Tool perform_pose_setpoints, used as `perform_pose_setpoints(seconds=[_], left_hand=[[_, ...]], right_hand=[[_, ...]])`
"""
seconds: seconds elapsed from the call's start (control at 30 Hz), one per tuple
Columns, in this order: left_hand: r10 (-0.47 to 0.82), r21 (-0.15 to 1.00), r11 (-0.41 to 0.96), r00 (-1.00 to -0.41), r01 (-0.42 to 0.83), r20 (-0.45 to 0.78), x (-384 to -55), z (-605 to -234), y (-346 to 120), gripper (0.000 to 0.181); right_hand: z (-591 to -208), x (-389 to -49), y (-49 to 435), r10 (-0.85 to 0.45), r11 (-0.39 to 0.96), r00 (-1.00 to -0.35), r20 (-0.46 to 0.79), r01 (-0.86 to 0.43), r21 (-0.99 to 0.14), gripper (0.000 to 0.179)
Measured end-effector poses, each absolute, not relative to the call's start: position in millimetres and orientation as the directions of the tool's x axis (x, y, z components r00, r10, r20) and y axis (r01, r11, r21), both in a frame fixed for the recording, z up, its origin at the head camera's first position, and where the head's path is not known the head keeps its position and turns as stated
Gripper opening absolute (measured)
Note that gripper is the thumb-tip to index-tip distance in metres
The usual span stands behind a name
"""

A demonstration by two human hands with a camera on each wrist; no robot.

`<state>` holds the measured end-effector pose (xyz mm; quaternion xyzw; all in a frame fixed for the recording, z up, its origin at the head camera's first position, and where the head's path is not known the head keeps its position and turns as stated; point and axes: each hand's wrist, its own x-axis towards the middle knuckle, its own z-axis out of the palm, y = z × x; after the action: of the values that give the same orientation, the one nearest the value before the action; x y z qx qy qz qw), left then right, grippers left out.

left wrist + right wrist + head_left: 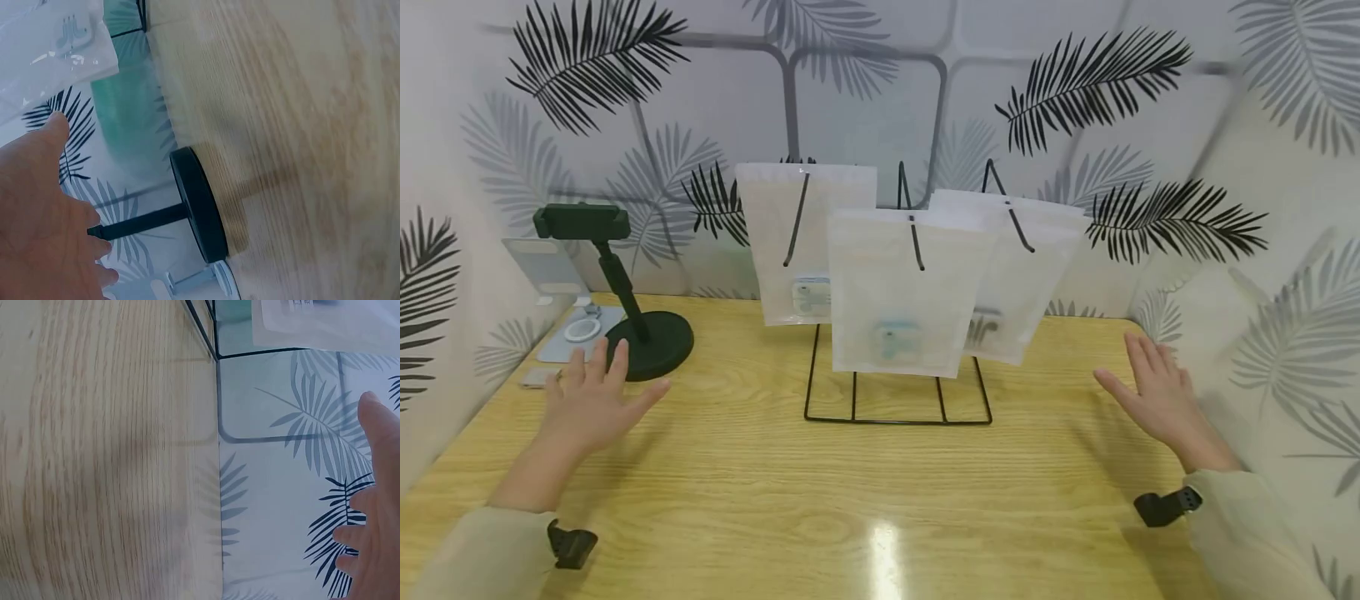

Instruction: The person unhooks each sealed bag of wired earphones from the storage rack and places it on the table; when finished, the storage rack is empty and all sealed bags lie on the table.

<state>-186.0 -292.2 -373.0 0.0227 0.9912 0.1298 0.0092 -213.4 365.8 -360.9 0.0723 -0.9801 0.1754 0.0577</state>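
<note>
Hanging between left hand point(587, 408) and right hand point(1161, 402), fingers point(618, 363) straight, white packets point(898, 275) show some unreadably tiny print point(301, 303).

Left grip point(47, 215) near dark stand point(199, 206), translucent bag point(40, 59), wooden tabletop point(300, 144)

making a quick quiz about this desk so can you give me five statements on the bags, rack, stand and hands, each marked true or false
1. White bags hang on the rack. True.
2. The rack is white. False: it is black.
3. The left hand and the right hand both hold nothing. True.
4. The dark stand is to the right of the rack. False: it is to the left.
5. The right hand is nearer the dark stand than the left hand is. False: the left hand is nearer.
</note>
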Motion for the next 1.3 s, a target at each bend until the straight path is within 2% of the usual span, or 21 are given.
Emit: perform_pose_setpoints(seconds=[0.33, 0.57, 0.87, 1.03, 1.3], left_hand=[[0.135, 0.278, 0.952, -0.991, 0.126, -0.015, -193, -371, -261, 0.095], [0.248, 0.321, 0.917, -0.969, 0.237, 0.008, -202, -372, -231, 0.092], [0.419, 0.363, 0.84, -0.907, 0.402, 0.036, -216, -383, -192, 0.085], [0.489, 0.342, 0.814, -0.872, 0.469, 0.029, -222, -394, -173, 0.076], [0.563, 0.298, 0.789, -0.826, 0.537, -0.002, -232, -408, -157, 0.074]], right_hand=[[-360, -220, 359, -0.198, 0.81, -0.934, 0.298, -0.327, -0.487, 0.07], [-351, -223, 345, -0.154, 0.775, -0.937, 0.313, -0.311, -0.549, 0.067], [-341, -228, 326, -0.108, 0.689, -0.953, 0.284, -0.278, -0.669, 0.065], [-337, -236, 314, -0.096, 0.65, -0.942, 0.323, -0.305, -0.696, 0.06], [-336, -249, 303, -0.052, 0.624, -0.937, 0.345, -0.3, -0.721, 0.055]])
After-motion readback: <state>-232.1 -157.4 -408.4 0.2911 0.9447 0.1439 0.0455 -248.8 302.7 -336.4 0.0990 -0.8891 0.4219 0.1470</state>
